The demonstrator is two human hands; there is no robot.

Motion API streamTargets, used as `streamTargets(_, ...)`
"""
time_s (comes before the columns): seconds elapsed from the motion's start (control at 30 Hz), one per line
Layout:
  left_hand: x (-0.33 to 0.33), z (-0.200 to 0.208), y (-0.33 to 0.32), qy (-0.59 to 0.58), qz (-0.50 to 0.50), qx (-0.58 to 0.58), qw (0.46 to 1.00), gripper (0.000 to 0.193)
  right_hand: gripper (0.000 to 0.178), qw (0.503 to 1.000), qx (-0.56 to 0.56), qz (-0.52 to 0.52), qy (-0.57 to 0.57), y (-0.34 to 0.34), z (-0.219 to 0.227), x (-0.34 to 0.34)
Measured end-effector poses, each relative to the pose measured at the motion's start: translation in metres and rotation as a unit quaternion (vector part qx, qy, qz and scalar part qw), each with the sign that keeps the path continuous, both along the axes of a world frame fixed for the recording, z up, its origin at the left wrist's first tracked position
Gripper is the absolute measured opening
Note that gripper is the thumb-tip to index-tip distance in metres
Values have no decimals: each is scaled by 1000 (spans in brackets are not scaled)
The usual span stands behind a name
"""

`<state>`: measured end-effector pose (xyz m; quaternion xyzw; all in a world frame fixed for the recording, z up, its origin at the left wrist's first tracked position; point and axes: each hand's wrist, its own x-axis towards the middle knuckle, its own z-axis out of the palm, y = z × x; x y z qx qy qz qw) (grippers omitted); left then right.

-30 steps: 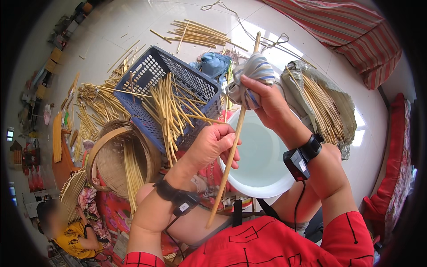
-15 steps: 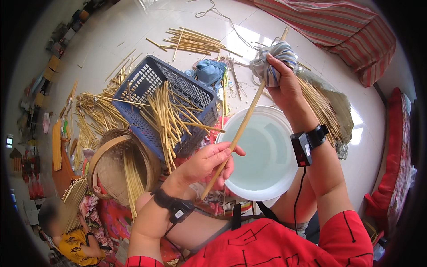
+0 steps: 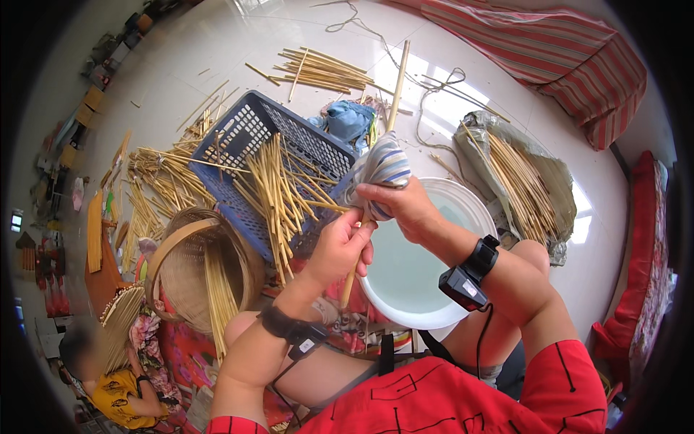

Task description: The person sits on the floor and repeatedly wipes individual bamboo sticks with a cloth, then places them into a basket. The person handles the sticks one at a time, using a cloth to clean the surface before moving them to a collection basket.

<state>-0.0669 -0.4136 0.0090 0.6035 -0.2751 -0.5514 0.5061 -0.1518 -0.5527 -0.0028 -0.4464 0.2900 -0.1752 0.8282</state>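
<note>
1 head-worn fisheye view looks down from nearby on the hands (image 3: 337, 244).

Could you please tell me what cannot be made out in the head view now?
All in the head view:
Stick inside the striped cloth: hidden by the cloth and right hand.
Part of the white bucket: hidden behind the right forearm.
Red-striped fabric: cut off by the upper edge.
Goods at far left: too small.

Bright, diffuse indoor light. White glare on glossy floor (image 3: 181, 61), toward its far edge and by its right edge. Cloth bundle (image 3: 382, 165) crisp, stripes distinct. Co-worker's head (image 3: 76, 350) blurred. Fisheye bends outlines; corners black, left margin dim.
</note>
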Motion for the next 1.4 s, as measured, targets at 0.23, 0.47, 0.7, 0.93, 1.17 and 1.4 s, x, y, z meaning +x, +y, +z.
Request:
streamTargets(0.23,-6,8,6,-70,-83,-20,994,18,23,988,-77,-132,1,-70,6,-1)
streamTargets(0.47,-13,3,17,-140,-114,-84,980,14,33,958,-80,-272,-36,-139,32,-28)
streamTargets(0.7,-9,-5,5,-212,-38,-89,973,19,30,980,-20,-183,-78,-87,4,-5)
streamTargets(0.93,1,-7,-1,-93,-32,-59,993,27,28,997,32,-66,-15,-16,-3,0)
streamTargets(1.17,7,5,6,119,-155,-39,980,45,24,986,11,-165,-35,-92,1,-5)
streamTargets(1.4,8,3,10,109,-134,-56,983,31,24,979,23,-200,-43,-90,7,-4)
